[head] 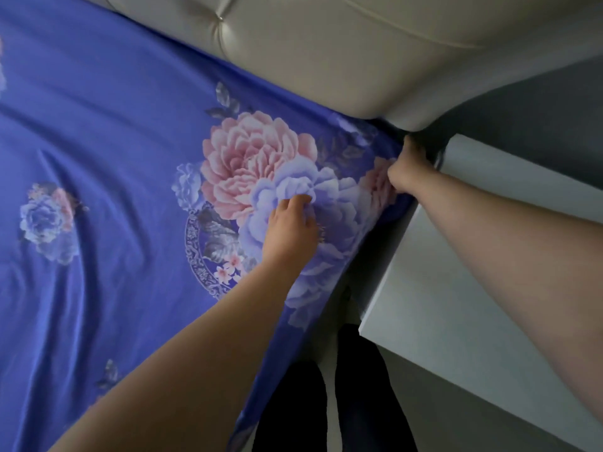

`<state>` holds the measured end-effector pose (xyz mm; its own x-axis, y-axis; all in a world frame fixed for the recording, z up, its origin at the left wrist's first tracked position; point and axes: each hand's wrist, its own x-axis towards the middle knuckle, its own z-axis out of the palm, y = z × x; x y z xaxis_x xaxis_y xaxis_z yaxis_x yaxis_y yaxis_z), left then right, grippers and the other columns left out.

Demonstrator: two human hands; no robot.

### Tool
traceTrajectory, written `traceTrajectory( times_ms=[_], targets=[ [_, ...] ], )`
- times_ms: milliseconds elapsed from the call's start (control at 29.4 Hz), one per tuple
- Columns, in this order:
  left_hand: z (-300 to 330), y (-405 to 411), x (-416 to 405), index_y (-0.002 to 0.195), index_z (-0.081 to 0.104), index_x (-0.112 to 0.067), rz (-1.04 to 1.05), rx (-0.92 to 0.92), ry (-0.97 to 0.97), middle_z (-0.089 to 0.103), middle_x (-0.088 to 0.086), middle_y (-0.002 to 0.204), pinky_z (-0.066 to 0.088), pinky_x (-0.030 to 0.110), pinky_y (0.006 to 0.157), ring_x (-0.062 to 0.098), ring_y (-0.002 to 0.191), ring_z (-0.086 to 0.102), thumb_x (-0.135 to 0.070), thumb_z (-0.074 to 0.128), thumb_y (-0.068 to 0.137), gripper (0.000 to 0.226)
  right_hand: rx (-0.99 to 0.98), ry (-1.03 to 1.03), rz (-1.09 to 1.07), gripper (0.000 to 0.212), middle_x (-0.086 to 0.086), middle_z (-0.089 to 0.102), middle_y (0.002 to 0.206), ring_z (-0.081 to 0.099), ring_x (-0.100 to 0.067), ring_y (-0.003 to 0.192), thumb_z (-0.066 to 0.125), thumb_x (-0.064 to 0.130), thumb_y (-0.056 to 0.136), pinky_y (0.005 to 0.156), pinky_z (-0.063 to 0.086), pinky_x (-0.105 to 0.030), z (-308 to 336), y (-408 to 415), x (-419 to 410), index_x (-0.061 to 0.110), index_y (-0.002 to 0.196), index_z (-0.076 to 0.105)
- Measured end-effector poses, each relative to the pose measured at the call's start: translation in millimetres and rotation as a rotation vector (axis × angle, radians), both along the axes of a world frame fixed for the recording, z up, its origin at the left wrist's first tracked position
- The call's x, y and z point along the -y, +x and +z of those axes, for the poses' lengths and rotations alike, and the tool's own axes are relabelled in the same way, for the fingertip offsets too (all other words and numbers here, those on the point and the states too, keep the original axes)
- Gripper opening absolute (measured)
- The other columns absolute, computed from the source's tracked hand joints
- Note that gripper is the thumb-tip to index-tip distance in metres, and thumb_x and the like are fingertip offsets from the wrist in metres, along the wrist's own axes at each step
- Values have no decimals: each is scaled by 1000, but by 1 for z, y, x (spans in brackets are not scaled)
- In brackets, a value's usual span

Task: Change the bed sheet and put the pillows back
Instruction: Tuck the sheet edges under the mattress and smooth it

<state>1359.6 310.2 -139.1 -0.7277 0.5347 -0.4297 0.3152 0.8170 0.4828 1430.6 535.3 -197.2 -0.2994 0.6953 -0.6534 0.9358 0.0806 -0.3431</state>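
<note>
The left hand (290, 223) presses the sheet (98, 151) flat so the right hand (404, 171), at two o'clock, gripping its corner, can tuck it beside the headboard (310, 53).

Blue floral sheet (98, 132), beige headboard (310, 50)
</note>
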Motion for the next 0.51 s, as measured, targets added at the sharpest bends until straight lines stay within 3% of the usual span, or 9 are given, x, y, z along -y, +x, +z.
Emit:
traceTrajectory(
  times_ms=[34, 136, 272, 408, 476, 510],
  targets=[
    [-4, 2, -8, 125, 55, -19, 4, -27, 18, 56, 12, 122, 33, 35, 93, 33, 112, 49, -16, 49, 89, 36, 35, 4, 41, 70, -17, 21, 154, 33, -36, 136, 52, 13, 91, 109, 34, -43, -3, -4, -8, 8, 150, 15],
    [-12, 6, -26, 124, 55, -21, 43, -96, 72, 55, 6, 124, 35, 35, 94, 29, 114, 47, -20, 51, 89, 35, 156, -3, 233, 41, -25, 51, 133, 52, -37, 120, 50, 5, 91, 102, 44, -42, -8, -10, -24, -6, 130, 47],
    [-9, 5, -39, 126, 53, -20, 114, -142, 83, 60, 4, 119, 39, 39, 95, 27, 118, 46, -20, 49, 91, 35, 321, 372, 443, 33, -22, 55, 129, 52, -38, 120, 53, 10, 94, 93, 45, -43, 7, -7, -26, -1, 125, 56],
    [1, 3, -48, 122, 50, -24, 210, -133, 123, 66, 6, 100, 43, 42, 86, 31, 103, 55, -25, 46, 93, 29, 113, 371, 254, 32, -21, 64, 113, 61, -37, 106, 58, 32, 90, 86, 48, -38, 27, 24, -50, 8, 108, 67],
    [4, 3, -55, 124, 51, -22, 150, -160, 174, 66, 7, 98, 41, 41, 86, 33, 101, 54, -25, 47, 93, 31, -41, 220, -33, 32, -20, 70, 101, 67, -31, 96, 55, 30, 90, 83, 51, -35, 32, 36, -61, 5, 102, 69],
    [4, 2, -60, 127, 50, -23, 73, -163, 173, 66, 6, 103, 39, 41, 88, 32, 105, 52, -26, 48, 92, 35, -131, 117, -206, 28, -15, 72, 86, 72, -23, 81, 53, 27, 91, 78, 55, -36, 33, 37, -62, 3, 94, 69]
  ],
)
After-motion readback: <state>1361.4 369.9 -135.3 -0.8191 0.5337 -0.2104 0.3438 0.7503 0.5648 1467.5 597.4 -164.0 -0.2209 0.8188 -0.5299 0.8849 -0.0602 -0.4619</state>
